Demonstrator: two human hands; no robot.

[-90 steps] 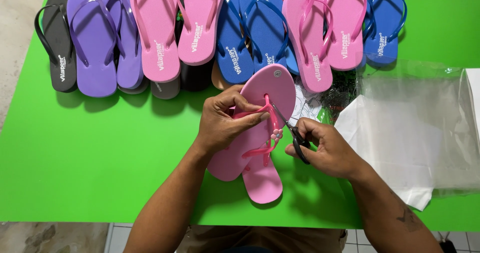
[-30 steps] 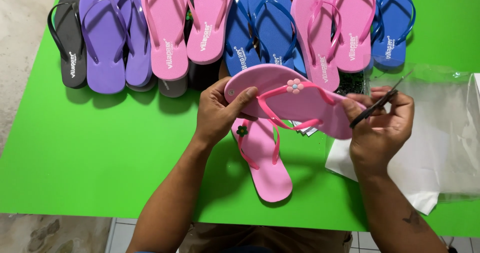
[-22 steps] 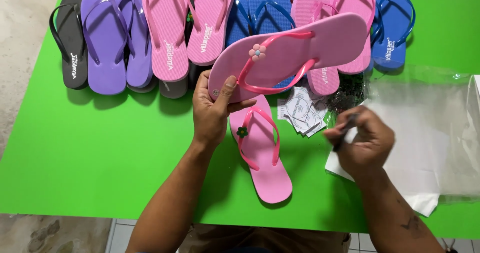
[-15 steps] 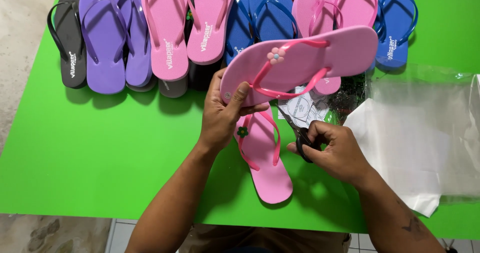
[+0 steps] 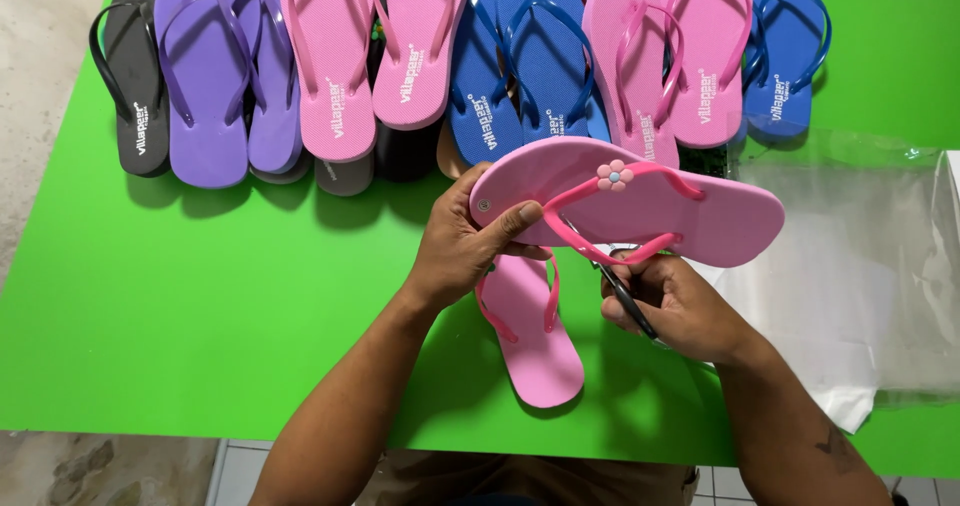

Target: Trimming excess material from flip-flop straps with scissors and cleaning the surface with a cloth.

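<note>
My left hand (image 5: pixel 462 247) grips the toe end of a pink flip-flop (image 5: pixel 650 206), holding it level above the table with its strap side up. A small pink flower charm (image 5: pixel 614 174) sits on the strap near the toe post. My right hand (image 5: pixel 675 306) is just below the flip-flop and holds a small black pair of scissors (image 5: pixel 625 296) whose tip reaches up to the strap. A second pink flip-flop (image 5: pixel 530 331) lies flat on the green table (image 5: pixel 200 326) under both hands.
A row of flip-flops lines the far edge: black (image 5: pixel 135 86), purple (image 5: pixel 215 76), pink (image 5: pixel 370 56), blue (image 5: pixel 520 56), pink (image 5: pixel 670 56) and blue (image 5: pixel 790 46). Clear plastic bags (image 5: pixel 860 266) lie at the right. The table's near edge runs just below my forearms.
My left hand has swung the pink flip-flop from beside its partner to a level position above the table. My right hand moved under it with the scissors.
</note>
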